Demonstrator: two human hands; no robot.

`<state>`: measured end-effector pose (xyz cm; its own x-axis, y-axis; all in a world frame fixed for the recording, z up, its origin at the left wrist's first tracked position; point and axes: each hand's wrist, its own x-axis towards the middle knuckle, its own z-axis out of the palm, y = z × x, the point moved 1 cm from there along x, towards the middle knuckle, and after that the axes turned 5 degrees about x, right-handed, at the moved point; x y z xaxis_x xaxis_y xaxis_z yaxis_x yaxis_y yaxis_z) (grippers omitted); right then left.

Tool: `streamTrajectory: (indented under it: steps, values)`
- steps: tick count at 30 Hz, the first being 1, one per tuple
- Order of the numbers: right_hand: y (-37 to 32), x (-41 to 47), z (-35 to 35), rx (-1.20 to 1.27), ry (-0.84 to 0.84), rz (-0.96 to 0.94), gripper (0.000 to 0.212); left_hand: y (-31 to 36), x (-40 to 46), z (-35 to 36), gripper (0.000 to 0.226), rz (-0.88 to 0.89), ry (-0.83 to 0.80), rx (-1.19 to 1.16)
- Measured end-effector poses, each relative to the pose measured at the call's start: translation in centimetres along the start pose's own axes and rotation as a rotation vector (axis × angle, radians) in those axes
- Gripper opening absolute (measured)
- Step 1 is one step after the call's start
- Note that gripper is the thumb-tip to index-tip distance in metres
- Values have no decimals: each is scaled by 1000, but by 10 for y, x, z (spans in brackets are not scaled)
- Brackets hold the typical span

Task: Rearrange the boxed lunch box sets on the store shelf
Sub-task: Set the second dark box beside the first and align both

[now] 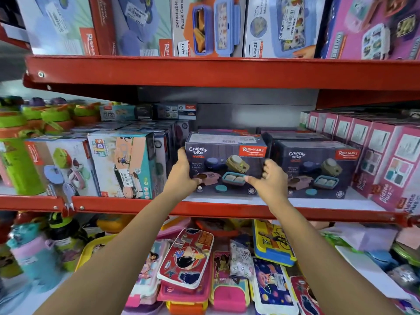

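Note:
A dark Crunchy Bite lunch box set box (227,155) stands on the middle red shelf (227,209), near its front edge. My left hand (183,172) grips its left side. My right hand (269,178) holds its right lower corner, thumb across the front. A second, identical Crunchy Bite box (318,164) stands just right of it, almost touching. More of the same boxes sit behind both.
Left of the held box stand a Kids lunch box carton (127,164) and another boxed set (61,164). Pink boxes (391,164) line the right. The upper shelf (204,71) carries large boxes. Loose lunch boxes and bottles fill the lower shelf (188,255).

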<state>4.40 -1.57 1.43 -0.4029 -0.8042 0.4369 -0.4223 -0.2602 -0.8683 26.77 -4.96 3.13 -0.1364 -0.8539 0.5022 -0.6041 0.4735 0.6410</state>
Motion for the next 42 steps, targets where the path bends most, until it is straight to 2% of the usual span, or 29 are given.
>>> streamTrajectory:
  steps: [3, 8, 10, 14, 17, 19, 21, 25, 31, 37, 42]
  values:
    - [10, 4, 4, -29, -13, 21, 53, -11, 0, 10, 74, -30, -6, 12]
    - [19, 7, 9, -70, -10, 19, 46, -17, 4, 16, 89, -56, -8, 43]
    - [18, 10, 11, -96, -22, 21, 47, -17, 8, 16, 88, -68, -27, 43]
    - [12, 10, 11, -118, -53, 67, 66, -17, 16, 16, 83, -99, -80, 9]
    - [6, 7, 10, -85, -49, 73, 82, -21, 17, 18, 90, -161, -78, -186]
    - [4, 6, 10, -49, -45, 79, 86, -24, 17, 18, 92, -188, -16, -279]
    - [6, 5, 12, -37, -69, 114, 80, -25, 16, 19, 83, -217, 35, -285]
    - [12, 6, 13, -27, -69, 115, 69, -21, 13, 25, 57, -220, 30, -224]
    - [14, 5, 6, -58, -20, 69, 63, -18, 8, 26, 54, -195, 78, -164]
    - [17, -10, -2, -144, 12, -26, 45, -14, -6, 25, 54, -181, 88, -113]
    - [16, -27, -9, -229, 52, -106, 50, -9, -24, 20, 54, -153, 117, -84]
